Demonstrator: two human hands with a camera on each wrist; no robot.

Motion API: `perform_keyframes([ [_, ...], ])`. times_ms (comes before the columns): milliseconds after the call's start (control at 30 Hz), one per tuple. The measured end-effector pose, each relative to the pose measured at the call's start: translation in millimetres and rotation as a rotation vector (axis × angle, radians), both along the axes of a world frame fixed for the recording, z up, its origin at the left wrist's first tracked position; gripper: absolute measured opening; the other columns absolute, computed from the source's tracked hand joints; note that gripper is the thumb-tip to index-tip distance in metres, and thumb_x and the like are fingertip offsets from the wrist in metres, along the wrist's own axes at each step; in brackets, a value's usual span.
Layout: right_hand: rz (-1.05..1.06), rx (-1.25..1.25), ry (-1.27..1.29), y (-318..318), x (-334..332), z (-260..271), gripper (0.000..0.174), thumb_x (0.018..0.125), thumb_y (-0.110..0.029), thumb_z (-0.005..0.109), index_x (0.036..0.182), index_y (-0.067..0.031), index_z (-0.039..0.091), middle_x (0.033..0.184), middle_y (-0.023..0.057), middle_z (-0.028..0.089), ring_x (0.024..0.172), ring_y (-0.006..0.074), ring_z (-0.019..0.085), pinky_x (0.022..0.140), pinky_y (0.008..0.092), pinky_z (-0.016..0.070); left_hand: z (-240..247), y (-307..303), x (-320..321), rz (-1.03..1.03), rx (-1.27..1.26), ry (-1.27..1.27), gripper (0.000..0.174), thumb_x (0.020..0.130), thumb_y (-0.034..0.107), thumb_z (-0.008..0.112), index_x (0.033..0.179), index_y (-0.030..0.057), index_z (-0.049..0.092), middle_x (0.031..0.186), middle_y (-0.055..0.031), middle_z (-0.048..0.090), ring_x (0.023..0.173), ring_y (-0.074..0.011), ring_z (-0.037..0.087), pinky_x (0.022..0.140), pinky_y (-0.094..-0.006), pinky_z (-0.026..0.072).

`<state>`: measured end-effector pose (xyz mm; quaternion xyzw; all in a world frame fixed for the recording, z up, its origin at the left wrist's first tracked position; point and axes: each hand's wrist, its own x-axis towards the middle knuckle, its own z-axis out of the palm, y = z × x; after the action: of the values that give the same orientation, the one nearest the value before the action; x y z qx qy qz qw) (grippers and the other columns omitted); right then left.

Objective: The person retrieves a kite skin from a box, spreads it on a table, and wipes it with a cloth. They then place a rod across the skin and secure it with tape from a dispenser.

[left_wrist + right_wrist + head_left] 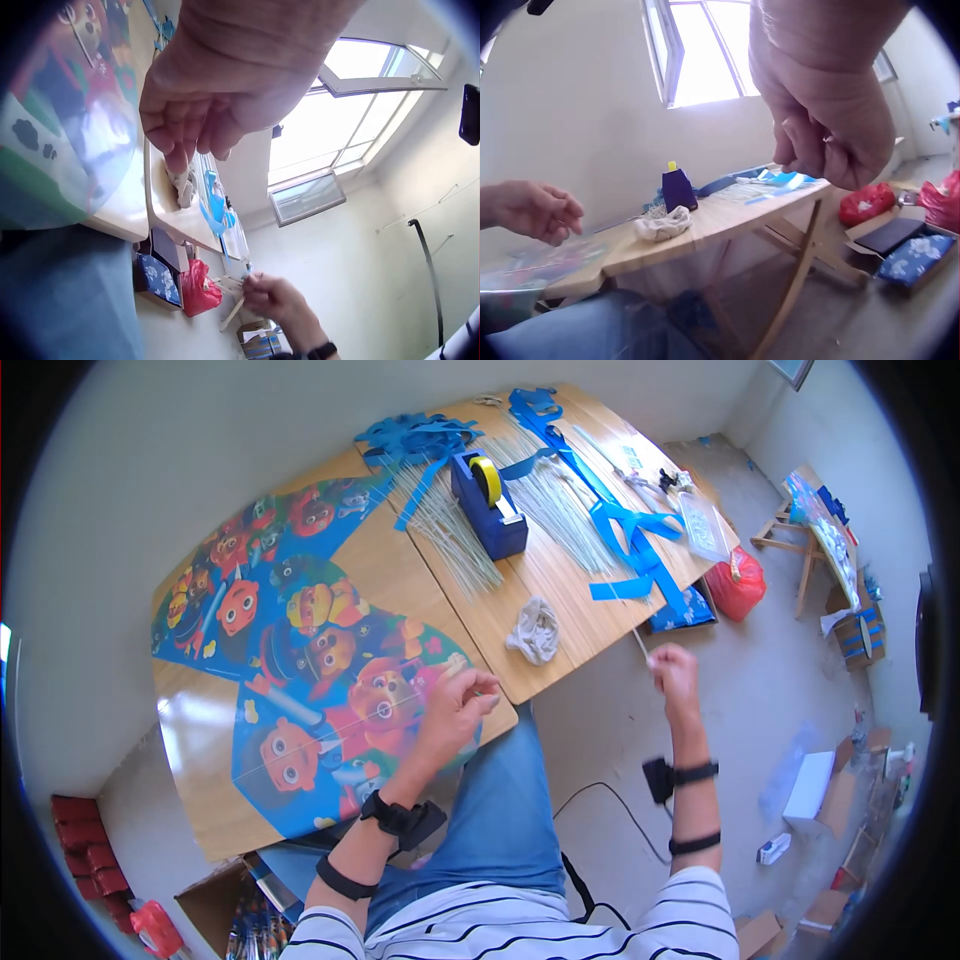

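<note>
Beyond the table's front edge, my right hand (678, 682) pinches a thin pale stick (641, 644); the right wrist view shows its fingers (810, 146) curled in. My left hand (455, 717) hovers at the near right part of a printed cartoon sheet (310, 625), fingers loosely bent, with nothing seen between them in the left wrist view (187, 127). A thin rod (335, 738) runs across the sheet. Many pale sticks (560, 510) lie on the table near a blue tape dispenser (490, 510) with yellow tape.
A crumpled whitish cloth (535, 631) lies near the table's front edge. Blue strips (640, 545) and a clear plastic box (703, 528) are at the right end, a blue heap (412, 438) at the back. Below stand a red bag (738, 586) and a patterned box (684, 612).
</note>
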<state>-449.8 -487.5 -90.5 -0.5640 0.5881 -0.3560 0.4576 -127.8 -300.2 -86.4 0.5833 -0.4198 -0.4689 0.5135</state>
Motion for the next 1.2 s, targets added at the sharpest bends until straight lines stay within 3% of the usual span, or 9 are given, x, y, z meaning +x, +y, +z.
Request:
perform_keyframes([
  [200,0.016,0.261,-0.270,156,-48,38,0.003,0.081,0.001,0.066,0.080,-0.0009,0.065,0.062,-0.0050,0.051,0.050,0.0023,0.037,0.045,0.0208,0.0240,24,1,-21,-0.040,0.090,0.336,0.036,0.098,0.009,0.055,0.131,-0.0034,0.054,0.119,-0.0121,0.064,0.096,-0.0175,0.067,0.083,-0.0292,0.0554],
  [233,0.044,0.276,-0.292,169,-42,51,0.004,0.081,0.002,0.066,0.080,-0.0011,0.065,0.062,-0.0054,0.050,0.050,0.0016,0.036,0.045,0.0202,0.0234,26,0,-25,-0.067,0.100,0.380,0.044,0.099,0.013,0.056,0.140,-0.0023,0.046,0.123,-0.0140,0.063,0.096,-0.0198,0.069,0.082,-0.0302,0.0556],
  [367,0.183,0.260,-0.254,193,-15,82,0.003,0.080,0.002,0.066,0.080,-0.0011,0.066,0.062,-0.0060,0.049,0.051,0.0013,0.036,0.046,0.0204,0.0236,42,5,-30,-0.035,0.039,0.638,0.042,0.100,0.014,0.056,0.138,-0.0001,0.046,0.119,-0.0154,0.065,0.094,-0.0201,0.069,0.082,-0.0315,0.0564],
  [533,0.286,0.253,-0.159,192,4,89,0.003,0.080,0.001,0.066,0.079,-0.0016,0.066,0.063,-0.0069,0.049,0.052,0.0007,0.037,0.047,0.0201,0.0245,49,16,2,0.093,-0.140,0.817,0.032,0.099,0.012,0.056,0.130,0.0025,0.051,0.110,-0.0169,0.069,0.090,-0.0211,0.071,0.081,-0.0330,0.0578],
  [833,0.348,0.245,-0.116,188,28,90,0.002,0.081,0.000,0.067,0.080,-0.0020,0.066,0.064,-0.0075,0.051,0.056,0.0005,0.040,0.050,0.0195,0.0276,44,22,24,0.216,-0.172,0.786,0.011,0.101,0.015,0.058,0.104,0.0044,0.058,0.100,-0.0148,0.071,0.085,-0.0183,0.071,0.078,-0.0321,0.0592],
  [933,0.385,0.242,-0.103,183,32,87,0.001,0.082,-0.002,0.068,0.082,-0.0016,0.067,0.066,-0.0057,0.054,0.058,0.0014,0.045,0.052,0.0196,0.0325,42,21,30,0.242,-0.166,0.808,0.009,0.101,0.014,0.058,0.100,0.0049,0.059,0.098,-0.0137,0.071,0.081,-0.0166,0.070,0.075,-0.0312,0.0589],
  [1033,0.629,0.377,-0.155,172,40,95,0.007,0.085,-0.005,0.067,0.089,0.0007,0.069,0.070,-0.0030,0.059,0.061,0.0043,0.053,0.055,0.0216,0.0407,38,26,41,0.283,-0.163,0.792,0.009,0.100,0.013,0.058,0.097,0.0056,0.059,0.094,-0.0109,0.070,0.076,-0.0143,0.068,0.072,-0.0288,0.0580],
  [1133,0.646,0.382,-0.128,126,63,83,0.018,0.088,-0.012,0.068,0.098,0.0029,0.070,0.074,-0.0003,0.063,0.065,0.0085,0.058,0.059,0.0246,0.0467,31,37,65,0.333,-0.157,0.790,0.007,0.101,0.013,0.058,0.097,0.0062,0.059,0.091,-0.0088,0.068,0.073,-0.0124,0.065,0.071,-0.0272,0.0565],
  [1200,0.608,0.109,-0.001,54,80,31,0.025,0.090,-0.017,0.068,0.103,0.0039,0.070,0.079,0.0019,0.065,0.067,0.0116,0.060,0.063,0.0265,0.0485,30,46,72,0.360,-0.124,0.796,0.007,0.101,0.012,0.057,0.097,0.0067,0.058,0.090,-0.0078,0.067,0.073,-0.0117,0.063,0.070,-0.0265,0.0558],
])
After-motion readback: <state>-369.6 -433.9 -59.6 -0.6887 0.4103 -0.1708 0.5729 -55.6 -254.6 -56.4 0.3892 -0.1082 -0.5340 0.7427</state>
